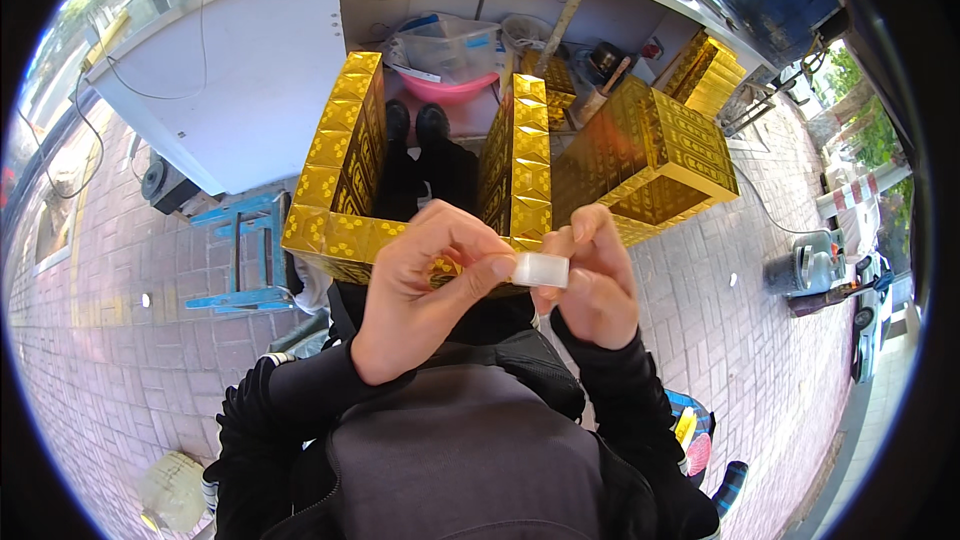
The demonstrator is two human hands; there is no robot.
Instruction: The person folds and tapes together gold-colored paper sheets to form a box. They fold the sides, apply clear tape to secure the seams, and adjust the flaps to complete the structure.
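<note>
My left hand (430, 275) pinches the left end of a small white piece (542, 270), short and slightly rounded, perhaps a bit of tape; its exact kind I cannot make out. At its right end, my right hand (598, 280) has curled fingers against it, slightly blurred. Both hands are in front of my body, above the near side of a gold foil-covered box frame (365, 237). The frame is built of folded, patterned gold blocks in a U shape around my legs, its two arms reaching away from me.
Right of the frame stands a gold patterned box (640, 155), with more gold pieces (708, 80) behind. A pink basin (450, 88) holds clear plastic under the counter (240, 90). At left is a blue stool (240, 250); at far right, a gas cylinder (815, 260).
</note>
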